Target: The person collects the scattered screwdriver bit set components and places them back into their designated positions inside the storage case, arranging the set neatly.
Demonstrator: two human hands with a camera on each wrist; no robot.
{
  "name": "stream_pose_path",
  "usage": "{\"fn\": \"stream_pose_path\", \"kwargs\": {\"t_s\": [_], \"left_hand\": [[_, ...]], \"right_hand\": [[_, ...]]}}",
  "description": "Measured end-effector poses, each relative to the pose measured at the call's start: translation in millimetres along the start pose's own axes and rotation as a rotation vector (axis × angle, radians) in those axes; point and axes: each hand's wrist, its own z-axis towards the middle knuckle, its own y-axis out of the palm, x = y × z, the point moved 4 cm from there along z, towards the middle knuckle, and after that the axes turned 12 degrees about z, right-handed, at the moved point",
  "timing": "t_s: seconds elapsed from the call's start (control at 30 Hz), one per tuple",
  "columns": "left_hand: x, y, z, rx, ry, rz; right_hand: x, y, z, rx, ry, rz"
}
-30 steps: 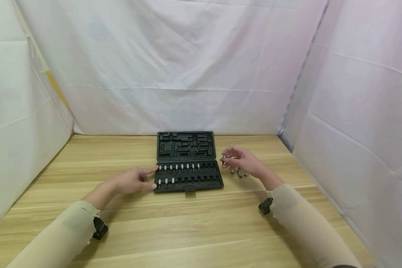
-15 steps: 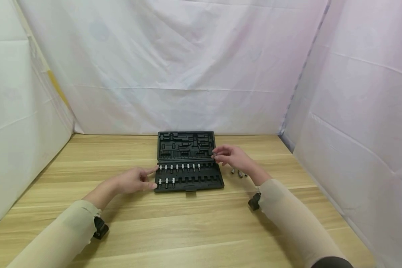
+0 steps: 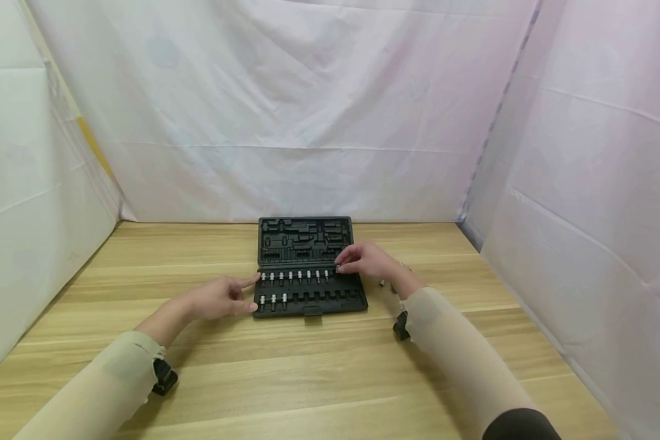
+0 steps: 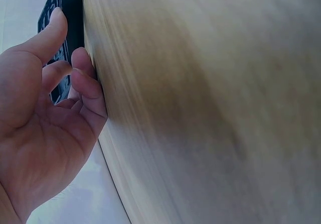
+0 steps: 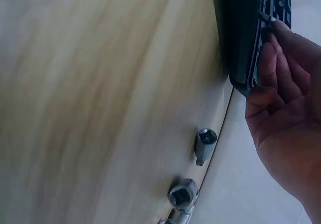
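Observation:
A black case (image 3: 324, 310) lies unfolded on the wooden table, its tray nearest the person. Silver bit sockets (image 3: 299, 275) stand in the tray's far row, and three more sockets (image 3: 273, 299) fill the left end of the near row. The left hand (image 3: 217, 297) rests at the case's left edge, thumb and index finger spread against it, other fingers bent. Over the right part of the far row, the right hand (image 3: 367, 259) pinches a small socket between thumb and fingertips. In the right wrist view this socket (image 5: 267, 18) is partly hidden by the fingers.
Several loose sockets lie on the table right of the case, such as one socket (image 5: 204, 142) in the right wrist view. Behind the table hangs a white curtain (image 3: 286, 122), with white sheets at both sides.
From right of the case, the right hand has moved left with the pinched socket and come over the tray's far row. The left hand has stayed at the left edge.

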Motion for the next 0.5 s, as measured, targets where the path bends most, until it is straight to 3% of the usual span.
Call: {"fn": "stream_pose_path", "kwargs": {"t_s": [0.5], "left_hand": [[0.3, 0.0, -0.1, -0.005, 0.003, -0.012]], "right_hand": [[1.0, 7.7, 9.5, -0.008, 0.037, -0.076]]}}
